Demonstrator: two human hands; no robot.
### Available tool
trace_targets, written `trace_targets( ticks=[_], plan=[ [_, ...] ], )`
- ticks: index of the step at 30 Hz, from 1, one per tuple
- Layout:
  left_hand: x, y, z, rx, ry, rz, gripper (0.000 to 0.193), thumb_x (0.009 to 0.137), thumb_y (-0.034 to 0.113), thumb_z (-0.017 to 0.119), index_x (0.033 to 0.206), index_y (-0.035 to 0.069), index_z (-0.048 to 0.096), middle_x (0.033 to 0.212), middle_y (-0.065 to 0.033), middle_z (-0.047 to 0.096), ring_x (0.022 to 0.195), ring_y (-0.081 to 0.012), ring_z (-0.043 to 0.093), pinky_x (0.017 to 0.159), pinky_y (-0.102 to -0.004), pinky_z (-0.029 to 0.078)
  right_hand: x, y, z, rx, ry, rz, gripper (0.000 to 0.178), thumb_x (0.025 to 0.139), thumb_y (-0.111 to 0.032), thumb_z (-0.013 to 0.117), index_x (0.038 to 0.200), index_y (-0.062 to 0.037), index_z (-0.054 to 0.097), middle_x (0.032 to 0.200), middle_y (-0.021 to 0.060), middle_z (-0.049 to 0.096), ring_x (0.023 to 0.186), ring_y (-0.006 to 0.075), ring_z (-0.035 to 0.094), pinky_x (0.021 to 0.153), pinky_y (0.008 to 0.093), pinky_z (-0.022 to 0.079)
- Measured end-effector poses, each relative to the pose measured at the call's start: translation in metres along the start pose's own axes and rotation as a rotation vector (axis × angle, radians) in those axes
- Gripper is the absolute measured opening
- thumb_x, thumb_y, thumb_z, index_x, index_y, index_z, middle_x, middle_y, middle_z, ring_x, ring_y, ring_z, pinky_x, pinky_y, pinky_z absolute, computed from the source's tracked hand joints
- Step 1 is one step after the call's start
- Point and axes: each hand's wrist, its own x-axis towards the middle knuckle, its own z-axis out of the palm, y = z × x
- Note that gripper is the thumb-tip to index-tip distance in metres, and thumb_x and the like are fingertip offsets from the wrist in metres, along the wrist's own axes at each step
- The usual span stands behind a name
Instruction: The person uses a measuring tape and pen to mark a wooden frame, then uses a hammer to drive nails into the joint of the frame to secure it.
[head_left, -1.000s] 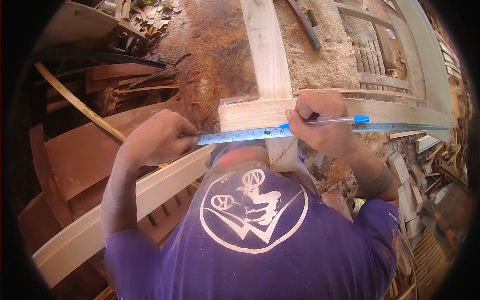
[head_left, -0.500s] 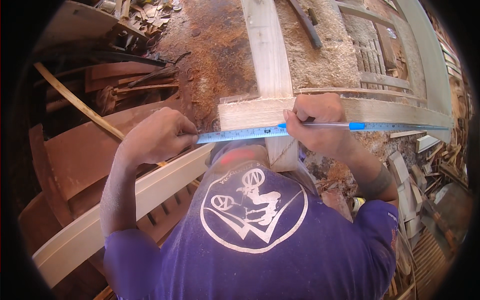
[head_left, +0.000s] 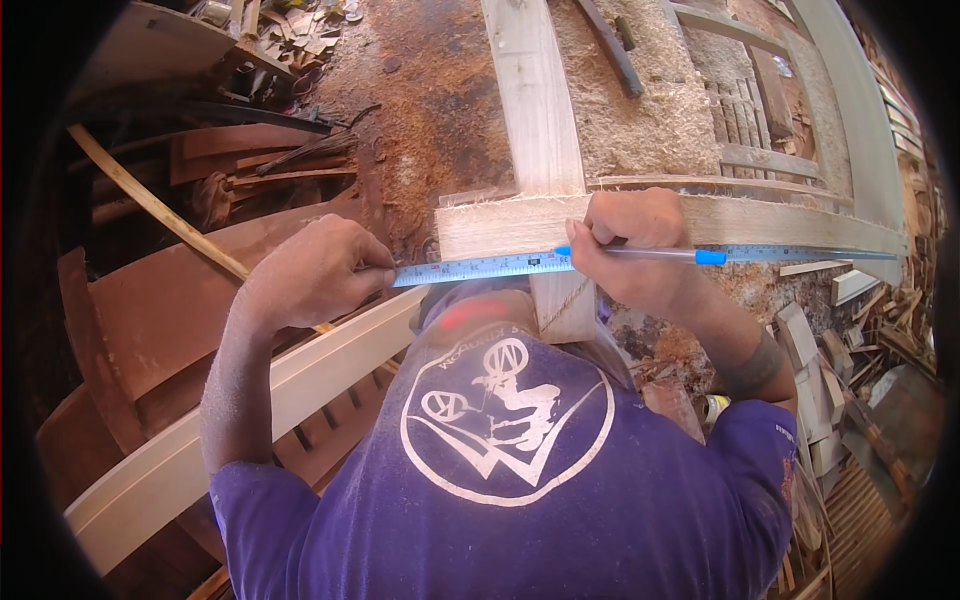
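A pale blue tape measure blade is stretched along the near edge of a pale wooden beam. My left hand pinches the blade between thumb and fingers, a little beyond the beam's left end. At the beam, my right hand is closed round a clear pen with blue ends. The pen lies nearly level, its left tip by the beam's near edge just above the blade. Behind that hand part of the blade is hidden; it shows again farther right. Whether the right fingers also grip the blade I cannot tell.
Another pale plank crosses the beam and reaches away from me; its near end sticks out below. A long white board slants at the left beside brown panels. Sawdust and a slatted wooden frame lie at the far right; offcuts lie nearer.
The pen has shifted very slightly in my right hand, its right end a touch lower and farther left. Both hands and the tape blade stay almost in place.
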Motion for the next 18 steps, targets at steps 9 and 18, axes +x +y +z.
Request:
trace_targets(
  ticks=[9,18],
  plan=[
    [-0.0006,0.0007,-0.0002,-0.001,0.007,0.003,0.019,0.086,0.010,0.068,0.096,-0.005,0.075,0.088,-0.0198,0.073,0.079,-0.0315,0.069,0.074,-0.0396,0.053,0.0000,-0.0005,-0.0001,0.003,-0.003,-0.003,0.029,0.080,0.002,0.067,0.064,-0.0045,0.044,0.051,0.0098,0.044,0.041,0.0235,0.050,0.044,0.0362,0.039],
    [-0.0011,0.0012,-0.0003,0.003,0.013,0.001,0.019,0.086,0.010,0.068,0.095,-0.005,0.075,0.088,-0.0198,0.073,0.079,-0.0320,0.069,0.074,-0.0399,0.053,-0.0002,0.0011,0.0006,0.029,0.006,-0.026,0.037,0.084,0.006,0.070,0.062,-0.0056,0.043,0.050,0.0062,0.042,0.041,0.0145,0.045,0.042,0.0324,0.035]
  ],
)
